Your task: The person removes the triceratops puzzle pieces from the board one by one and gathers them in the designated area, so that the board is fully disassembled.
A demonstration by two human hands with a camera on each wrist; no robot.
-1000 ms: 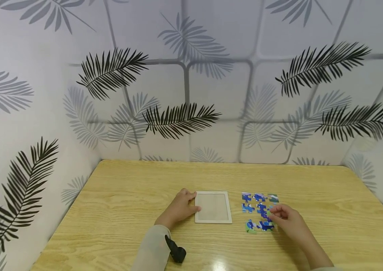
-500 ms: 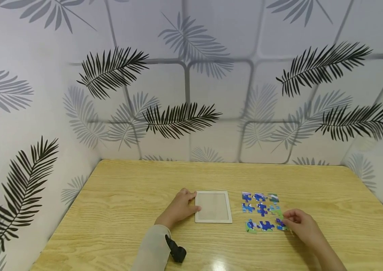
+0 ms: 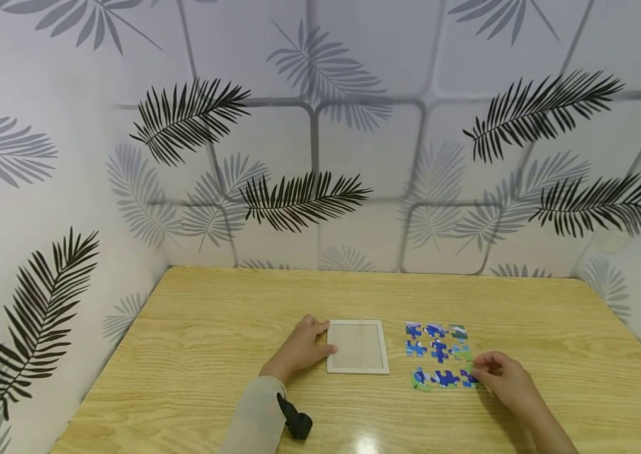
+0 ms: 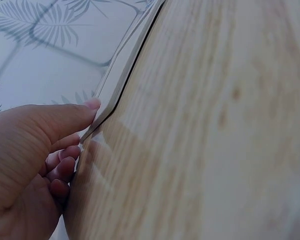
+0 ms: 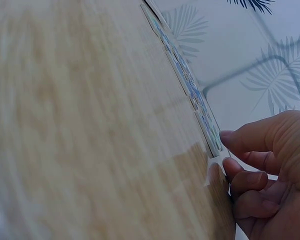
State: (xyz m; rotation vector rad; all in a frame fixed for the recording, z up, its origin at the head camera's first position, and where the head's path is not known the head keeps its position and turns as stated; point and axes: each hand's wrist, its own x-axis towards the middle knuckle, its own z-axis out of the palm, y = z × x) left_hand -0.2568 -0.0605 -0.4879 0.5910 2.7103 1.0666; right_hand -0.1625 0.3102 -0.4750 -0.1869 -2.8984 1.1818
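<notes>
In the head view my left hand [image 3: 300, 348] grips the left edge of a square, white-bordered puzzle frame [image 3: 357, 371] lying flat. The left wrist view shows my left thumb [image 4: 82, 117] on the frame's edge, the fingers curled beside it. My right hand [image 3: 504, 378] pinches the edge of a purple-and-green jigsaw piece [image 3: 469, 378] at the near right corner of the layout; the fingertips hide part of it. Several blue, purple and green jigsaw pieces [image 3: 438, 350] lie flat in spaced rows between frame and hand. Edge-on, these pieces [image 5: 185, 75] appear in the right wrist view.
Everything lies on a wooden table [image 3: 229, 302] that meets a leaf-patterned wall [image 3: 354, 157] at its back edge. A black strap-like device [image 3: 296, 424] is worn on the left wrist, over a pale sleeve [image 3: 254, 413].
My right hand has moved right from the middle of the pieces, bringing the purple piece to the near right corner, then nudged it slightly left. The left hand and frame have stayed still.
</notes>
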